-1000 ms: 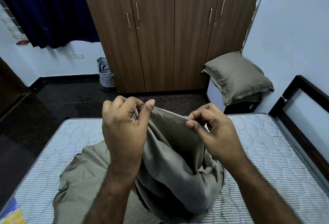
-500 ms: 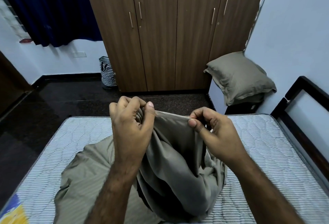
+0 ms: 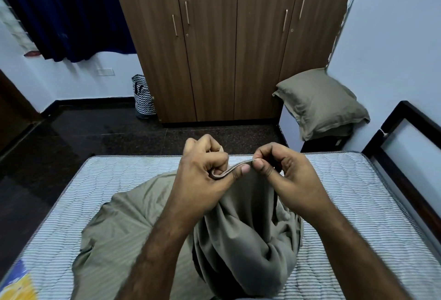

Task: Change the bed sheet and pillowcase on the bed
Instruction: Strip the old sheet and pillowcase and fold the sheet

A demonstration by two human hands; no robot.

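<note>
No legible text, label, brand, number or sign was found anywhere in the view. Mattress (image 3: 334, 180): striped ticking only; a yellow and blue printed patch (image 3: 16, 283) at its 7 o'clock corner carried nothing readable. Basket (image 3: 143, 99) at 10 o'clock: zigzag pattern, no wording. A small pale tag (image 3: 338, 142) on the dark stand under the pillow at 2 o'clock was too small to make out.

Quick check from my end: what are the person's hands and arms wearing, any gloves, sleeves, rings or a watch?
Nothing that shows. The left hand and right hand are bare, with no gloves or visible rings. Both forearms are bare to the bottom edge of the frame, with no sleeve, watch or band in view.
</note>
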